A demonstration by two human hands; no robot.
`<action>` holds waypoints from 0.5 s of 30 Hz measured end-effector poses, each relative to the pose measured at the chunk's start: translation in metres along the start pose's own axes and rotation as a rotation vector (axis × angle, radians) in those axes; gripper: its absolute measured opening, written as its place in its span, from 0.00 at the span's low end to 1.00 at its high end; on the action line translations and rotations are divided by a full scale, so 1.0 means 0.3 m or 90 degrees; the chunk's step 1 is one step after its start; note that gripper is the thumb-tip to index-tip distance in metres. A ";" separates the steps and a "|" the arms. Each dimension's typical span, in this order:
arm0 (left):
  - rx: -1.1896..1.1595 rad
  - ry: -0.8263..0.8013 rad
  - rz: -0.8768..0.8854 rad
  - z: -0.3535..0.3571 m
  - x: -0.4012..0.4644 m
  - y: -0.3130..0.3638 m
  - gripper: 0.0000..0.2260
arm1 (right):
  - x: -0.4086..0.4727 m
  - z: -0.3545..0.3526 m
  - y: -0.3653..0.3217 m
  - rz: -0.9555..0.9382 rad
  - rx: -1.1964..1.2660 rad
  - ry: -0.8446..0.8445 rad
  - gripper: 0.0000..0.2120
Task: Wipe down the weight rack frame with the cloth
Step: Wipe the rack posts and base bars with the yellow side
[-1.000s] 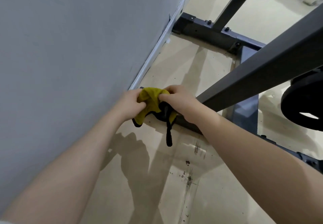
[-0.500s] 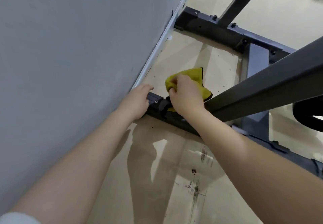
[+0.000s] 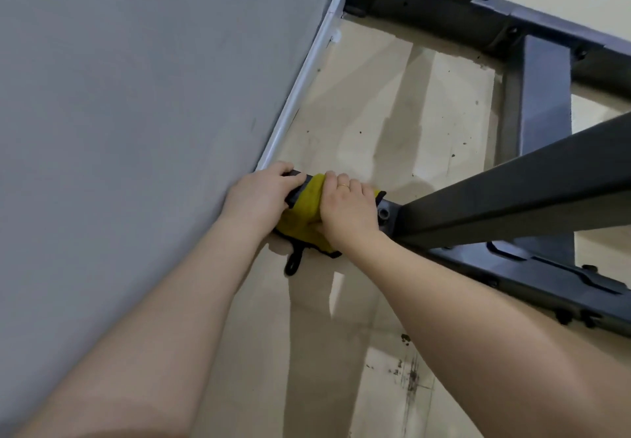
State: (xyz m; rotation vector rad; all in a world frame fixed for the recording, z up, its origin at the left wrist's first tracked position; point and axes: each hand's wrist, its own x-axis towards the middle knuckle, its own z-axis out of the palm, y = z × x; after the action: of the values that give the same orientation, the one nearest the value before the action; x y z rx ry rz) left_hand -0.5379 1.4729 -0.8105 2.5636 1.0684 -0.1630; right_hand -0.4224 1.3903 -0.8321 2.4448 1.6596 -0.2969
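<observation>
The dark grey weight rack frame (image 3: 532, 195) runs across the floor with a slanted beam rising to the right. Its near base bar ends by the wall. A yellow cloth (image 3: 307, 208) with black trim and a black loop is draped over that bar end. My right hand (image 3: 345, 208) grips the cloth and the bar under it, fingers curled over the top. My left hand (image 3: 263, 195) holds the very end of the bar next to the wall, touching the cloth's left edge.
A grey wall (image 3: 136, 113) with a white skirting strip (image 3: 300, 96) stands close on the left. The beige floor (image 3: 392, 123) between the frame's bars is speckled with dirt, and dark scuff marks lie near the bottom right.
My right hand has brought the cloth from behind the bar over its top and now wraps it around the bar end. My left hand has stayed on the bar end. The view has moved closer.
</observation>
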 end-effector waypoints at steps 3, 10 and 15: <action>0.028 0.000 -0.012 -0.011 -0.012 0.024 0.25 | -0.009 0.008 0.009 0.010 0.006 0.031 0.25; -0.031 0.035 -0.003 0.036 -0.001 -0.010 0.27 | -0.084 0.127 -0.033 0.058 -0.028 0.209 0.22; -0.022 0.027 -0.008 0.037 0.001 -0.015 0.27 | 0.036 0.016 0.012 -0.039 0.031 0.020 0.25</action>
State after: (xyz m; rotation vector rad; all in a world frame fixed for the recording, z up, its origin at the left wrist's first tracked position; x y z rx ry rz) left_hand -0.5404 1.4719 -0.8222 2.5406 1.0937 -0.0931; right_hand -0.4155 1.3974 -0.8395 2.4496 1.7623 -0.3133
